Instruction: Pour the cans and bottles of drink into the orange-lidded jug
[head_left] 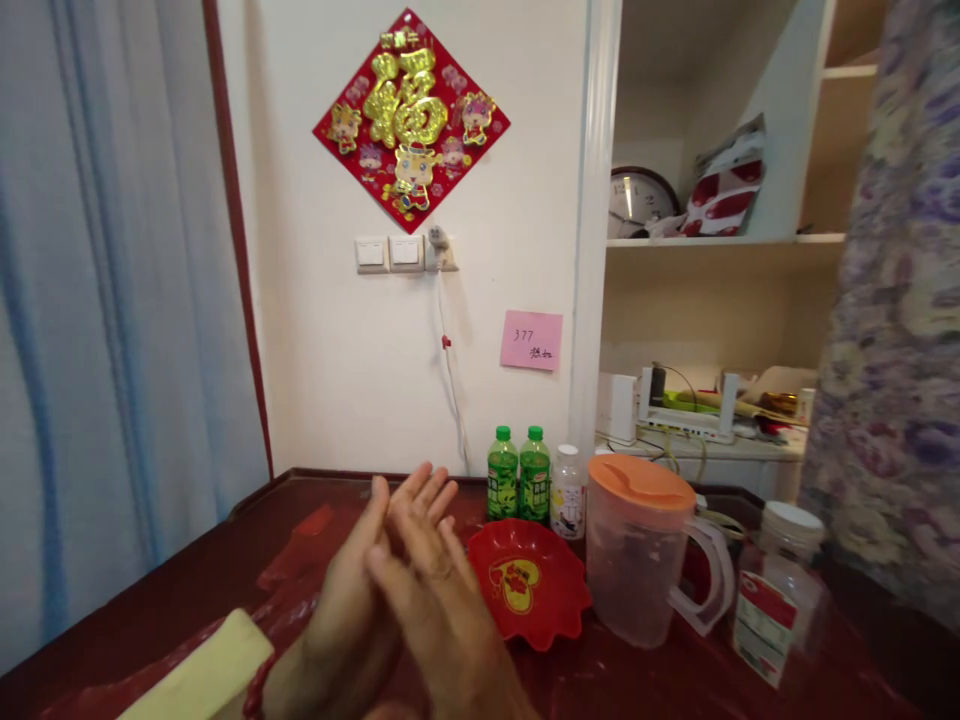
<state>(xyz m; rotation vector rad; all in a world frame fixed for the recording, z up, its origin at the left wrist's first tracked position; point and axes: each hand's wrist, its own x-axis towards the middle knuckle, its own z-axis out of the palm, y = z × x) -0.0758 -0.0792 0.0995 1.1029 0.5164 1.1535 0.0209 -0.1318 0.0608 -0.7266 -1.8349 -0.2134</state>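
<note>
Left hand [352,590], right hand [442,610] pressed palm to palm, grip empty, beside red dish [536,590].

We are pressing our left hand [352,590] and right hand [442,600] flat together, palm to palm, fingers stretched and pointing up and away from us, above the dark red table [172,590]. They are holding nothing that we can see. Nearest to them, just to the right, a red scalloped dish [532,590] is sitting upright on the table, seemingly empty, bearing a yellow heart design inside.
</note>
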